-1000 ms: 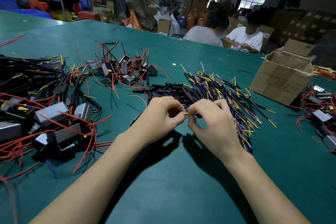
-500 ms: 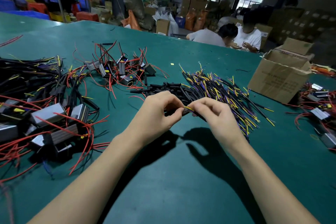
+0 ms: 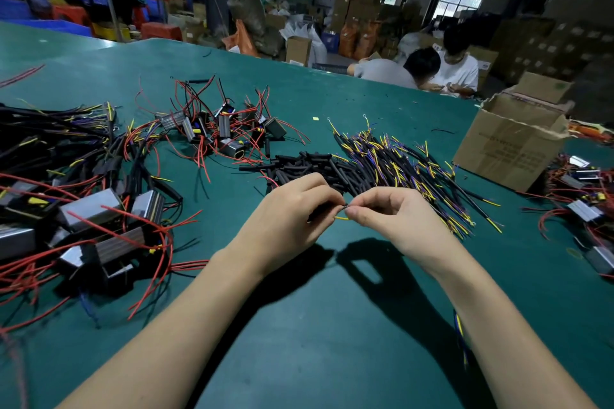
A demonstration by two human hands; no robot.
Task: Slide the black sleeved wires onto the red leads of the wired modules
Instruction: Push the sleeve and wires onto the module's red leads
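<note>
2 hands working. 1 cardboard box. 2 people at the far table edge. 4 module piles, each too tangled to count. Sleeved wires: one heap, uncountable. Loose black sleeves: dozens.

— From my feed, the green table is evenly and brightly lit, and the light seems to come from above and slightly ahead: the left hand and right hand throw hard, dark shadows onto the table just below them, toward me.

— Any glare?

— I see bright sheen on the metal modules left of the hands. Behind the table the hall is dim, with blown-out windows.

— Sharpness?

— Crisp at the hands. Toward the frame edges I get wide-angle bending and smear: the table's far edge curves, and the cardboard box to the right looks soft.
</note>
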